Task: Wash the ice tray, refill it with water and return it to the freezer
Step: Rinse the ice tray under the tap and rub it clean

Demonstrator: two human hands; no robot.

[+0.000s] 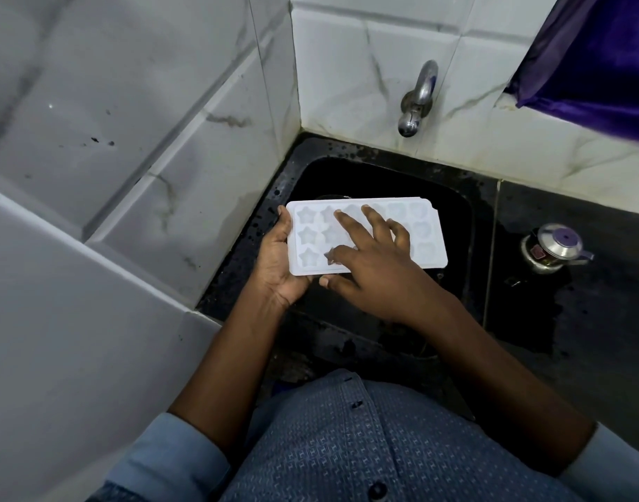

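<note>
Progress looks early: the white plastic ice tray [425, 233] with star-shaped and rounded cavities sits level, cavities up, above the black rectangular sink basin [452, 219], whose rim is speckled with droplets. The left hand [278, 262] grips the tray's left short end, its fingers curled over the edge. The right hand [376, 269] lies on top with its fingers spread flat across the middle cavities, holding nothing, which I take for rubbing or rinsing. No stream shows from the curved steel tap [417, 97] on the back wall, and I cannot tell whether the cavities are wet. Refilling and the trip to the freezer seem yet to come. Room is tight on the left, where the white marble-patterned tiled wall [166, 103] runs close beside the basin and the gripping hand. The black stone counter [564, 302] on the right gives more space. A purple cloth [600, 59] hangs above it, and a small lidded steel pot [551, 248] stands well apart from the tray.
</note>
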